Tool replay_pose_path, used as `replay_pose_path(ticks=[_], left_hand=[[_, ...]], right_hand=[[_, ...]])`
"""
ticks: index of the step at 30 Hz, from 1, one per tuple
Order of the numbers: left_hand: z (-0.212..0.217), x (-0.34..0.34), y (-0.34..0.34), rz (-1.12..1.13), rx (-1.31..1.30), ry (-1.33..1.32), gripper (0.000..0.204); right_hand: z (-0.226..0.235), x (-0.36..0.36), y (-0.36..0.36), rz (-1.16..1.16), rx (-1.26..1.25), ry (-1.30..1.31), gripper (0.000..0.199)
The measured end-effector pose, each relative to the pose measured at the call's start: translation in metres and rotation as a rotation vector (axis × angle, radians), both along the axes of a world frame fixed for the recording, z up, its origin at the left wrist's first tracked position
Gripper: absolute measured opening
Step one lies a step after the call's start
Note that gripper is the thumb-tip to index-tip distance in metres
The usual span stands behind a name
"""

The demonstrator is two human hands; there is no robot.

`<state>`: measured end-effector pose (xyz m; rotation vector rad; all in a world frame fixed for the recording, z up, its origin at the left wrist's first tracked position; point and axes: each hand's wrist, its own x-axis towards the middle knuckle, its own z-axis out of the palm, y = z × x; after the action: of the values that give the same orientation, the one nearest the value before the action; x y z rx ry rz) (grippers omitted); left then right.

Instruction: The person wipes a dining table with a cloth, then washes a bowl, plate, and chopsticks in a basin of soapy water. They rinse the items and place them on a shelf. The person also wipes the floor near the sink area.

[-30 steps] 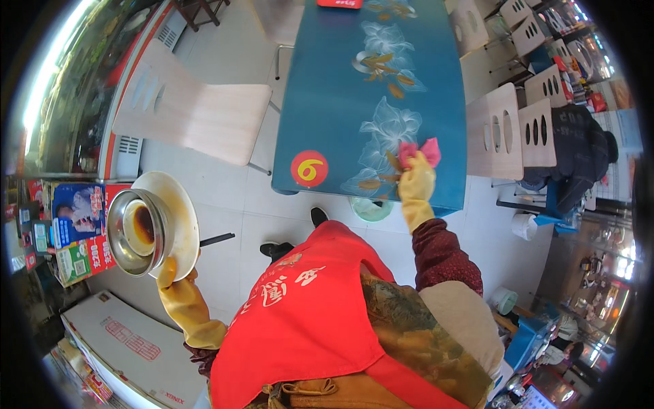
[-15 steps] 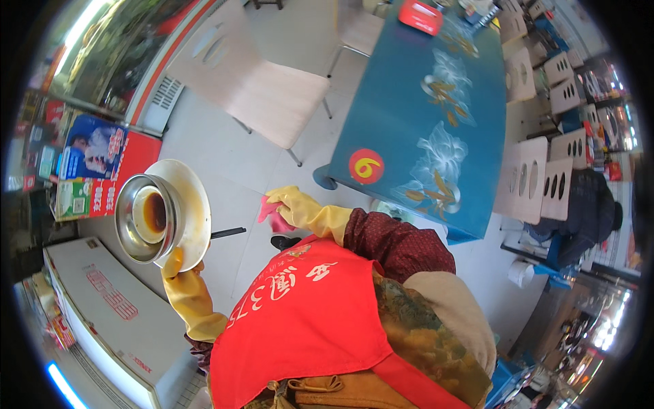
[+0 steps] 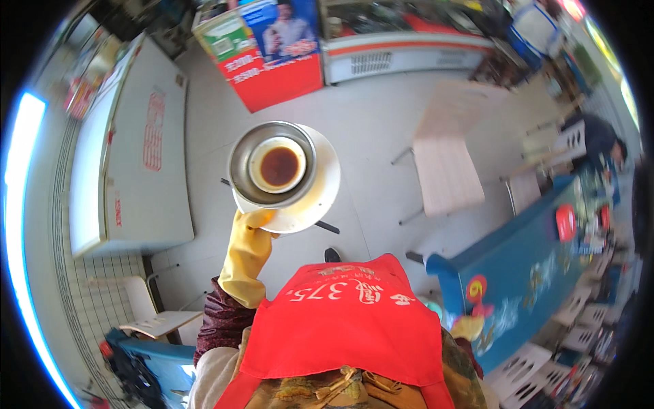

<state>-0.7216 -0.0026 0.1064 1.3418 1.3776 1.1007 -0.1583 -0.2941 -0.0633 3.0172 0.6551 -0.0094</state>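
My left hand [image 3: 246,255], in a yellow rubber glove, grips the lower rim of a white plate [image 3: 327,183]. A steel bowl [image 3: 240,163] is stacked on that plate, and inside it sits a small white bowl [image 3: 257,178] with brown liquid [image 3: 279,165]. Dark chopsticks [image 3: 328,226] stick out from beneath the plate. Low on the right, beside the blue table [image 3: 507,300], my gloved right hand [image 3: 469,328] is partly hidden behind my apron. A pink cloth [image 3: 482,310] shows at its fingers, small and blurred.
A pale chair [image 3: 446,170] stands ahead right. To the left is a white chest freezer [image 3: 146,150]. A red promotional stand [image 3: 279,78] and a display counter [image 3: 381,61] line the far side. People [image 3: 603,140] are at the far right. Another chair [image 3: 160,322] stands lower left.
My view has swung left, so the blue table now lies lower right. The stacked dishes, still in my left hand, appear nearer the middle. My right hand has shifted toward the table's side.
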Motion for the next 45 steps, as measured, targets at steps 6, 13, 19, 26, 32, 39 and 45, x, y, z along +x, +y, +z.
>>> replay_pose_path(ticks=[6,13,19,26,32,39,45], left_hand=[[-0.001,-0.065,0.03,0.207,-0.134,-0.313,0.023],[-0.007,-0.126,0.077,0.352,-0.028,-0.112,0.033],[-0.004,-0.169,0.129,0.488,0.197,0.235,0.036],[0.015,-0.225,0.194,0.858,0.085,0.08,0.029],[0.013,-0.325,0.251,1.009,0.004,-0.294,0.023],[0.008,-0.473,0.33,1.035,0.139,-0.059,0.023],[0.017,-0.605,0.424,1.049,0.045,-0.367,0.028]], right_hand=[[-0.012,-0.023,0.085,0.594,-0.47,0.352,0.025],[-0.015,-0.06,0.322,1.141,-0.836,0.416,0.027],[-0.023,-0.198,0.612,1.342,-0.487,0.427,0.033],[0.026,-0.482,0.836,1.265,-0.111,1.223,0.05],[0.047,-0.728,0.918,1.191,-0.321,1.71,0.039],[0.036,-0.954,1.025,1.382,-0.443,1.864,0.04],[0.008,-1.119,1.15,0.818,-0.178,1.995,0.042]])
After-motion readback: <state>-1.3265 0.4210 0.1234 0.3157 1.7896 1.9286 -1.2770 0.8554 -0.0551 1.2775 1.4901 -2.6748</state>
